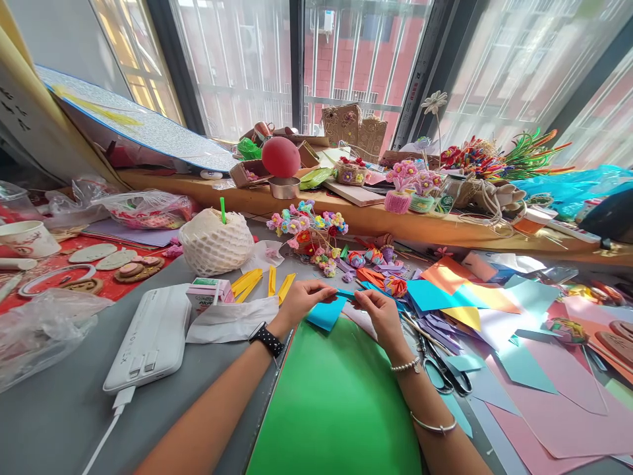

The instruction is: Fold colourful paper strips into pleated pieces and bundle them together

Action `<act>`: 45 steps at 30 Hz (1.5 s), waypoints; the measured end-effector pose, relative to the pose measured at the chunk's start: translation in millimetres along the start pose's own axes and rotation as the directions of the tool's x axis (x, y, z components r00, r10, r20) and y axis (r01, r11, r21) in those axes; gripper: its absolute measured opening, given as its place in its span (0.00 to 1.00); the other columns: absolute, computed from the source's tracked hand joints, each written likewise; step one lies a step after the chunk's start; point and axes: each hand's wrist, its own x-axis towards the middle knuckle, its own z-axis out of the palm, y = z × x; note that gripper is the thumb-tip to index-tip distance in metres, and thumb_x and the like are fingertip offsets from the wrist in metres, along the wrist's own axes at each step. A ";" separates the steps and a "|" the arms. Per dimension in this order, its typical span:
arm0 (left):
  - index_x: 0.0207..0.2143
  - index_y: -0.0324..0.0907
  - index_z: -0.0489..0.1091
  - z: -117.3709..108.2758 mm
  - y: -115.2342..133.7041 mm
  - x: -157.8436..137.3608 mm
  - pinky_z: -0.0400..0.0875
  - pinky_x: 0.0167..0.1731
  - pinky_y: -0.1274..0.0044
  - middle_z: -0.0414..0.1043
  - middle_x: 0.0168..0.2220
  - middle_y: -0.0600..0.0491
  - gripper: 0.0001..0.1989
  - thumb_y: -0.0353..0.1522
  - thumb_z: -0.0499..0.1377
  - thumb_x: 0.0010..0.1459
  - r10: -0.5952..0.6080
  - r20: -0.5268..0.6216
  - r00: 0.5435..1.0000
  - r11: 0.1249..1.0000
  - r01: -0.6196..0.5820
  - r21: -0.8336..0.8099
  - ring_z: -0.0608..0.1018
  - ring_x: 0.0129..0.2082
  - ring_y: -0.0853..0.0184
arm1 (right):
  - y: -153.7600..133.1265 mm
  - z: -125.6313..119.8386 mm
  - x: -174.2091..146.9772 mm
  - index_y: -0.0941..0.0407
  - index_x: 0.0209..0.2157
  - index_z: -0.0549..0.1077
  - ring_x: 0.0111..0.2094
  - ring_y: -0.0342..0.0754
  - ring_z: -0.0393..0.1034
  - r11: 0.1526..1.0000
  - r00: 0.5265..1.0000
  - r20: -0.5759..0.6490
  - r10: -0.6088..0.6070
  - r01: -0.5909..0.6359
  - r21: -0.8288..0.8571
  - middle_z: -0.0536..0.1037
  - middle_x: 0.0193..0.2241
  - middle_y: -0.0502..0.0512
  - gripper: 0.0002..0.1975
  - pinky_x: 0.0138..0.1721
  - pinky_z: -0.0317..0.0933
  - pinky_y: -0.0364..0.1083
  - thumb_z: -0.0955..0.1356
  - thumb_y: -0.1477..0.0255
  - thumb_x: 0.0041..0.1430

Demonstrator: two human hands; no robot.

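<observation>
A narrow blue paper strip [345, 293] is stretched level between my two hands, above the far end of a green board [336, 396]. My left hand [307, 300] pinches the strip's left end, and my right hand [378, 313] pinches its right end. Below the strip lies a blue paper piece [326, 314] on the board. Folded yellow paper strips [247, 285] rest on the table left of my hands. Right of the board, scissors [440, 369] lie by my right wrist, near purple paper strips [438, 330].
Coloured paper sheets [558, 396] spread over the right side. At left are a white power bank [148, 336] with a cable, a netted coconut [216, 243] with a green straw, and a small drink carton [210, 293]. Crocheted flowers [306, 227] stand before a crowded wooden ledge [341, 204].
</observation>
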 end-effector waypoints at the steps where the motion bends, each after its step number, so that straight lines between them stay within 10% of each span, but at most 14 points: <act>1: 0.26 0.35 0.71 0.4 -0.2 0.1 0.69 0.31 0.77 0.72 0.25 0.51 0.13 0.37 0.59 0.42 -0.016 -0.005 1.000 1.000 0.016 -0.015 0.74 0.27 0.68 | 0.0 0.5 0.1 0.59 0.21 0.69 0.22 0.42 0.64 1.000 1.000 -0.001 0.001 -0.001 0.005 0.70 0.19 0.50 0.11 0.27 0.58 0.42 0.65 0.65 0.46; 27: 0.27 0.35 0.70 0.0 -5.3 0.8 0.69 0.33 0.76 0.72 0.27 0.51 0.13 0.35 0.61 0.39 -0.019 -0.059 0.998 0.990 0.011 -0.139 0.74 0.28 0.68 | 8.6 2.2 0.6 0.58 0.35 0.68 0.30 0.46 0.67 0.999 0.999 0.021 -0.029 0.029 -0.021 0.72 0.30 0.54 0.16 0.29 0.63 0.45 0.67 0.67 0.43; 45: 0.27 0.35 0.68 1.6 -4.6 0.9 0.69 0.34 0.74 0.71 0.26 0.53 0.13 0.36 0.61 0.39 -0.022 -0.058 0.998 0.988 0.013 -0.154 0.75 0.28 0.67 | -1.4 4.7 -1.7 0.59 0.23 0.68 0.21 0.43 0.66 0.999 0.998 -0.057 -0.002 0.004 0.037 0.73 0.20 0.52 0.10 0.24 0.61 0.43 0.66 0.65 0.44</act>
